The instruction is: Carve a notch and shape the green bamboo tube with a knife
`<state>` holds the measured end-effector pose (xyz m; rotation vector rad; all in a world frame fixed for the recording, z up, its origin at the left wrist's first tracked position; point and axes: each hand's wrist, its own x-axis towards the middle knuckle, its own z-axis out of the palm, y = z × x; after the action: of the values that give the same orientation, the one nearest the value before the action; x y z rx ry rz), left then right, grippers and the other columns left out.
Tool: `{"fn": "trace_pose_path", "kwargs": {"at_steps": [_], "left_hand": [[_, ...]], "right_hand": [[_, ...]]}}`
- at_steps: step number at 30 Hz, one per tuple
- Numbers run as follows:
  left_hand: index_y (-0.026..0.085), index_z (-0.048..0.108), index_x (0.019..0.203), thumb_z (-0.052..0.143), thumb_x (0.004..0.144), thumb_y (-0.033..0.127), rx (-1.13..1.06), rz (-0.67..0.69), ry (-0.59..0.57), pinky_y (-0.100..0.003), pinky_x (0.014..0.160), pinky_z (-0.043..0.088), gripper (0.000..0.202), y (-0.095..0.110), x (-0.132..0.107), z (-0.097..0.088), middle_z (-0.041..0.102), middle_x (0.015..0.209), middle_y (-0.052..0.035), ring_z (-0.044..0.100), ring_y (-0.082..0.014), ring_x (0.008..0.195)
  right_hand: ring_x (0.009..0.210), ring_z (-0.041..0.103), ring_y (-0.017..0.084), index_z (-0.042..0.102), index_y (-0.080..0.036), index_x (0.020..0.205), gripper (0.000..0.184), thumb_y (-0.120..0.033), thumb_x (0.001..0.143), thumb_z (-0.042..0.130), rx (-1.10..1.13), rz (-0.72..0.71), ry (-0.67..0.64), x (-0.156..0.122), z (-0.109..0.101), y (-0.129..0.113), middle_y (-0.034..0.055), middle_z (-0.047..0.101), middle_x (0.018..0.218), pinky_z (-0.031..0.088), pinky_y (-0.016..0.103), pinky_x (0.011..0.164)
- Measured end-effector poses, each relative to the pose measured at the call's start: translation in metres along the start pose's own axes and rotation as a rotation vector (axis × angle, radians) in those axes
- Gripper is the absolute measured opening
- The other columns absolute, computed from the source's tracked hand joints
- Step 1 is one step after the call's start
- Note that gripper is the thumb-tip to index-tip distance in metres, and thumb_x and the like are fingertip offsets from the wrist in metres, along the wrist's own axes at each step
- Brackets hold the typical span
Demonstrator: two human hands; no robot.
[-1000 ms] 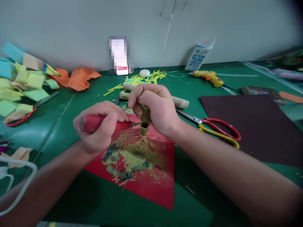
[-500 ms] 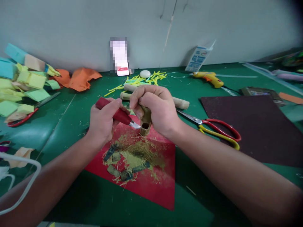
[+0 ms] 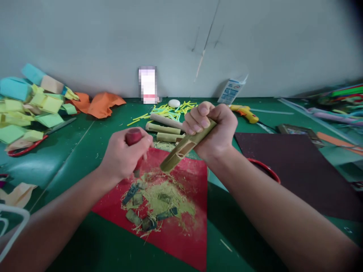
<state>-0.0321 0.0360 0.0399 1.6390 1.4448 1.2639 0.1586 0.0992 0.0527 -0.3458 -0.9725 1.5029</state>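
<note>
My left hand point(image 3: 124, 153) is wrapped round the red handle of a carving knife point(image 3: 134, 136), whose tip points down and is mostly hidden. In my right hand point(image 3: 214, 128) is a piece of bamboo tube point(image 3: 172, 158) with a rectangular slot cut in its side. The tube slants down to the left, above a red sheet point(image 3: 193, 234). Pale shavings and sawdust point(image 3: 170, 196) with several dark bamboo chips point(image 3: 133, 217) lie on that sheet. Other bamboo pieces point(image 3: 164, 129) rest just behind my hands.
A hot glue gun point(image 3: 245, 113) and a dark brown sheet point(image 3: 300, 170) lie to the right, with red-handled scissors point(image 3: 266, 170) partly behind my forearm. Folded paper point(image 3: 17, 113) and more scissors point(image 3: 31, 145) are at left. A phone point(image 3: 148, 85) leans on the wall.
My right hand has lifted and tipped the bamboo tube, turning its slot into view. My left hand has drawn the knife away from it and turned the blade downward. The view has shifted slightly.
</note>
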Motion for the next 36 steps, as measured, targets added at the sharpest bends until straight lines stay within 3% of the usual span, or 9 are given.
{"fn": "trace_pose_path", "kwargs": {"at_steps": [4,9,14,18,20,22,26,30,36], "left_hand": [[0.018,0.067,0.070,0.062,0.081,0.041,0.357,0.112,-0.213,-0.024,0.051,0.035,0.027,0.005,-0.004,0.000,0.055,0.056,0.0022,0.045,-0.0105,0.052],[0.019,0.061,0.067,0.070,0.070,0.056,0.480,0.026,-0.428,-0.023,0.047,0.029,0.038,0.005,-0.009,0.011,0.050,0.056,0.0046,0.041,-0.0098,0.052],[0.020,0.053,0.064,0.067,0.072,0.054,0.590,-0.024,-0.440,-0.023,0.049,0.029,0.038,0.011,-0.004,0.008,0.047,0.057,0.0052,0.040,-0.0099,0.054],[0.020,0.051,0.063,0.064,0.073,0.056,0.747,-0.019,-0.420,-0.025,0.052,0.028,0.040,0.018,0.007,-0.004,0.048,0.058,0.0038,0.039,-0.0112,0.055],[0.021,0.056,0.067,0.062,0.074,0.058,0.858,0.018,-0.420,-0.026,0.053,0.027,0.038,0.021,0.011,-0.010,0.052,0.060,0.0025,0.041,-0.0126,0.055],[0.022,0.062,0.075,0.060,0.075,0.058,0.960,0.073,-0.404,-0.027,0.054,0.025,0.035,0.024,0.011,-0.015,0.056,0.063,0.0011,0.044,-0.0141,0.056],[0.023,0.065,0.072,0.058,0.078,0.049,1.070,0.283,-0.328,-0.028,0.053,0.018,0.028,0.022,0.009,-0.019,0.055,0.059,-0.0009,0.042,-0.0151,0.053],[0.022,0.063,0.067,0.064,0.074,0.044,1.015,0.507,-0.264,-0.029,0.052,0.017,0.022,0.014,0.006,-0.019,0.053,0.055,-0.0010,0.042,-0.0155,0.051],[0.021,0.064,0.068,0.064,0.078,0.045,0.985,0.619,-0.269,-0.030,0.054,0.018,0.026,0.009,0.006,-0.018,0.053,0.054,-0.0017,0.043,-0.0161,0.052]], "right_hand": [[0.043,0.024,0.010,0.044,-0.023,0.057,0.027,-0.031,0.080,0.055,0.063,0.045,0.035,0.001,-0.002,-0.001,-0.0070,0.018,0.049,0.030,0.023,0.042],[0.042,0.023,0.009,0.045,-0.022,0.060,0.020,-0.024,0.078,0.054,0.158,0.047,0.104,0.002,-0.005,-0.001,-0.0075,0.020,0.049,0.032,0.022,0.042],[0.045,0.032,0.010,0.044,-0.022,0.062,0.017,-0.024,0.077,0.051,0.095,0.026,0.170,0.007,-0.012,0.004,-0.0065,0.026,0.051,0.040,0.023,0.049],[0.056,0.048,0.010,0.057,-0.020,0.072,0.009,-0.024,0.074,0.050,-0.148,0.020,0.373,0.017,-0.022,-0.003,-0.0026,0.050,0.064,0.042,0.025,0.056],[0.066,0.055,0.010,0.064,-0.019,0.078,0.013,-0.018,0.071,0.054,-0.426,-0.160,0.410,0.017,-0.018,-0.013,-0.0013,0.060,0.076,0.042,0.025,0.060],[0.073,0.057,0.013,0.068,-0.019,0.077,0.009,-0.020,0.072,0.061,-0.788,-0.210,0.176,0.011,-0.006,-0.023,-0.0004,0.065,0.078,0.043,0.027,0.066],[0.075,0.057,0.016,0.072,-0.020,0.079,0.018,-0.036,0.072,0.071,-1.198,0.028,-0.334,-0.006,0.016,-0.032,0.0021,0.067,0.081,0.041,0.029,0.067],[0.070,0.055,0.015,0.071,-0.022,0.087,0.026,-0.041,0.070,0.075,-1.250,0.125,-0.451,-0.010,0.013,-0.026,0.0022,0.066,0.079,0.039,0.028,0.061],[0.071,0.055,0.017,0.070,-0.022,0.075,0.008,-0.028,0.071,0.074,-1.118,0.153,-0.655,-0.008,0.006,-0.019,0.0039,0.065,0.077,0.037,0.029,0.058]]}}
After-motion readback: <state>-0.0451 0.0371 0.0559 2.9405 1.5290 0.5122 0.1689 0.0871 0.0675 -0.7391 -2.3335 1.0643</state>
